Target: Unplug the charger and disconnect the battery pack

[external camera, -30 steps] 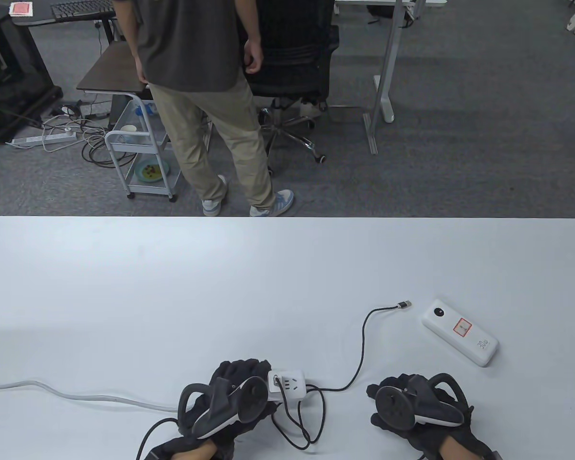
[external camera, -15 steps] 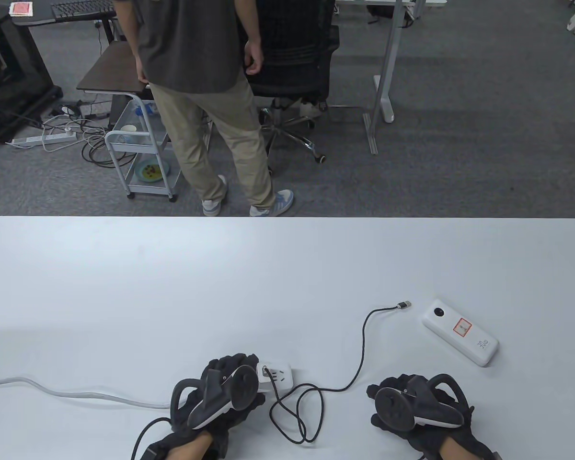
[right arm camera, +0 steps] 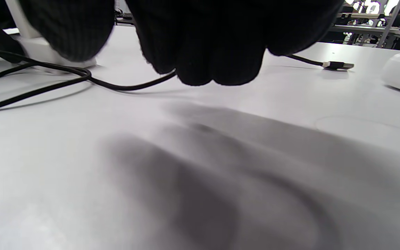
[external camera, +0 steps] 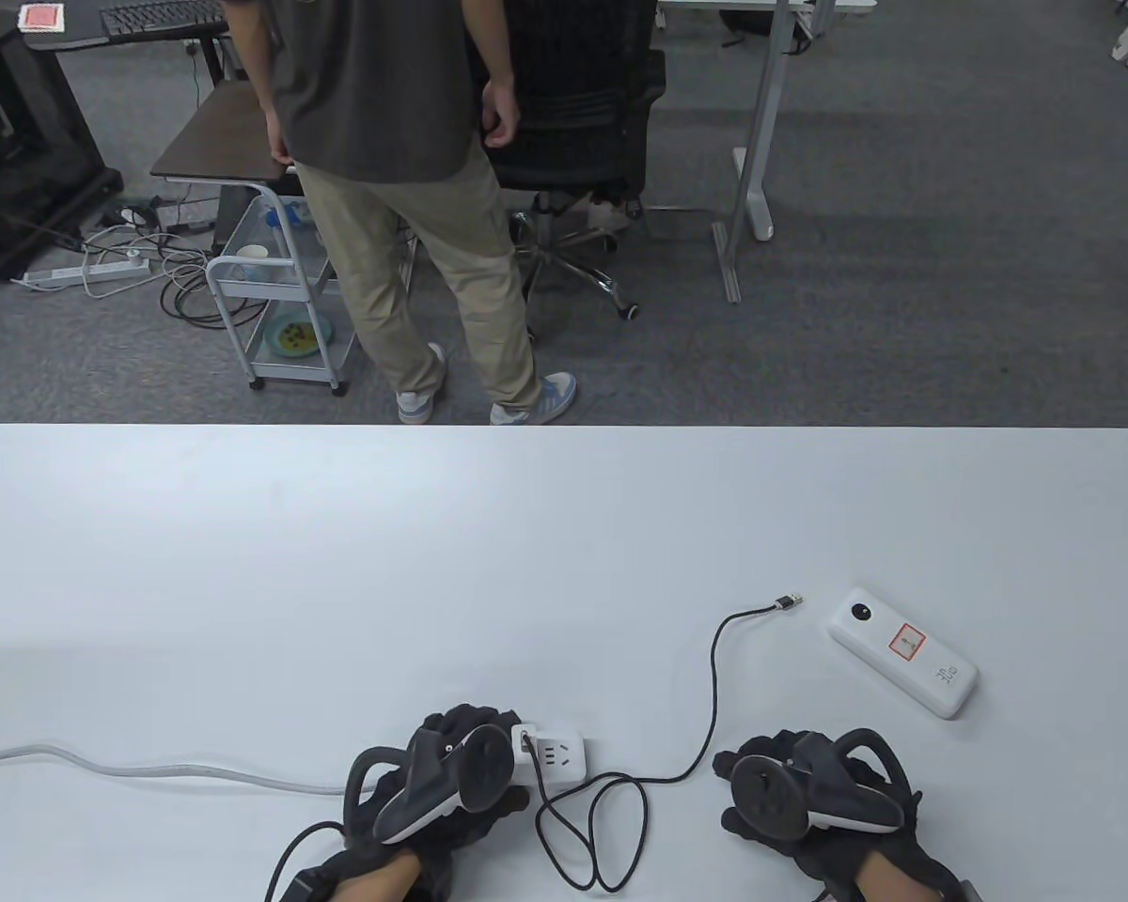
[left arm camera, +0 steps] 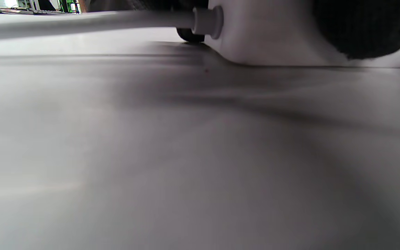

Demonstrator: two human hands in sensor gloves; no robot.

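A white socket block lies near the table's front edge, with a grey cord running off to the left. A black cable is plugged into the block's top and ends in a free plug. That plug lies a short way from the white battery pack and is not in it. My left hand grips the block's left end; a gloved finger presses on the block. My right hand rests on the table right of the cable, its fingers curled and holding nothing.
The black cable makes a loose loop between my hands. A person stands beyond the table's far edge, beside an office chair and a small white cart.
My left hand slid the socket block a little left, then back right and toward me. The cable loop shifted with it. My right hand barely moved.
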